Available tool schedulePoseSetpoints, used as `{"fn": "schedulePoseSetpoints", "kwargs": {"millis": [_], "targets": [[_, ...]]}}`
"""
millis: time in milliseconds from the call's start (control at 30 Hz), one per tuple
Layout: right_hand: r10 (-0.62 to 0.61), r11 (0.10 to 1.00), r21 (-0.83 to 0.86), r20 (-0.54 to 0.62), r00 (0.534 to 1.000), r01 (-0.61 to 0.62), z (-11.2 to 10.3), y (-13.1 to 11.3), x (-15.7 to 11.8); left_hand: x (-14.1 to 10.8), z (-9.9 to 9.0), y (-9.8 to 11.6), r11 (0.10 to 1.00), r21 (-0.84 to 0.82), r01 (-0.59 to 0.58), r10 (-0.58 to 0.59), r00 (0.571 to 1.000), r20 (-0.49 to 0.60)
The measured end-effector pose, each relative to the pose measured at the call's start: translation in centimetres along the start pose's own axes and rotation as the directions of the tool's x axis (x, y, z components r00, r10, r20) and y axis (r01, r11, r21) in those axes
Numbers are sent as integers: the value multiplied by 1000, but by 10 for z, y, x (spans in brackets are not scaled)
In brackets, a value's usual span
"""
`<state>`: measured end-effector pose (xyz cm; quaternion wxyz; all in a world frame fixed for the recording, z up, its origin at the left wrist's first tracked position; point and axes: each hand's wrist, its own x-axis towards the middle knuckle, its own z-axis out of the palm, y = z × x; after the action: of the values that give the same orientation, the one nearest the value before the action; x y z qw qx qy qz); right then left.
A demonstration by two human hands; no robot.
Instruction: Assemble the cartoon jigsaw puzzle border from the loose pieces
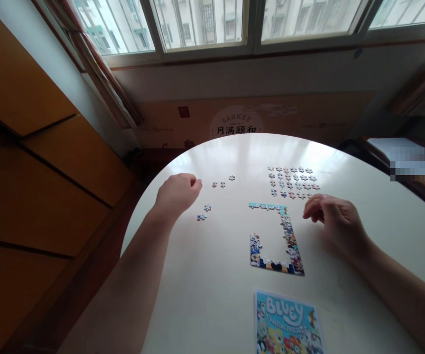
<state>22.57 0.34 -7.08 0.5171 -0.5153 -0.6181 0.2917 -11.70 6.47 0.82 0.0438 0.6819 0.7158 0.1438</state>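
Note:
My left hand (178,192) is curled into a fist over the table's left side, just left of a small group of loose puzzle pieces (223,185). Its palm side is hidden, so I cannot see whether anything is inside. On the right, my right hand (335,214) has its fingers bent together, close to the lower right of rows of loose jigsaw pieces (289,185); anything between the fingertips is too small to make out. Between the hands lies a partly joined puzzle border (289,231), with a gap along its left side. Two more loose pieces (207,207) lie below the fist.
A picture card (288,322) reading "Bluey" lies near me on the round white table (205,295). Beyond its far edge are a printed cardboard box (160,113) and windows. Wooden cabinets (20,191) stand left; a dark chair or shelf (367,152) is at right.

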Motion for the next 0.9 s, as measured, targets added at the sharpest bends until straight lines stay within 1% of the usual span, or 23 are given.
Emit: {"fn": "schedulePoseSetpoints", "kwargs": {"millis": [133,233,367,500,667,767,833,900], "targets": [[0,1000,4,8,1000,0,-2,1,-1,0,11,1,998,66,8,-13,996,83],[-3,1000,-2,-3,1000,3,-4,5,1,2,17,0,996,86,7,-17,993,114],[12,1000,8,-44,999,-11,-4,10,3,6,19,-2,995,96,23,-33,994,106],[25,1000,16,-47,999,-24,-3,12,3,6,23,-1,997,74,36,-43,995,89],[36,999,27,-39,999,-34,-2,13,3,4,34,3,997,78,-1,-6,995,95],[38,999,30,-38,999,-37,-2,14,3,5,40,3,997,73,1,-8,996,94],[39,999,35,-39,998,-38,-2,14,3,7,42,3,999,53,1,-6,996,86],[37,998,44,-35,999,-35,-2,14,3,9,45,2,999,26,-23,22,998,61]]}}
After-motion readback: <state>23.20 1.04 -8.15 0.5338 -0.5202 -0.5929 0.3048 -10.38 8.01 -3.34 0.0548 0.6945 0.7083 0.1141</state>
